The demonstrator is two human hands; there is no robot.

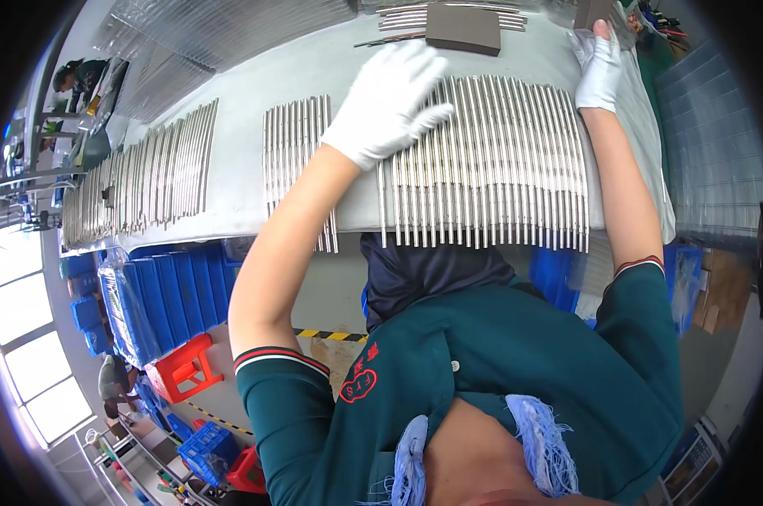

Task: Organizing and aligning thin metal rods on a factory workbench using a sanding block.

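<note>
My left hand (392, 103), in a white glove, is held over the rows of metal rods, its fingers stretched out and its thumb apart. It grips nothing. Beneath and to the right of it lies a wide row of slim silvery rods (499, 160), side by side, their near ends at the table edge. A smaller group of rods (295, 139) lies to its left, partly covered by my left forearm. At the far right, my right hand (600, 72), also gloved with a bare thumb tip, is closed on a grey-brown block (591, 12) cut off by the picture's upper edge.
Another grey-brown block (463, 30) rests by more rods at the far side of the pale-covered table (238, 160). Many rods (158, 173) lie at the left. Clear plastic trays (710, 143) stand right; blue crates (175, 291) and a red stool (185, 368) are below left.
</note>
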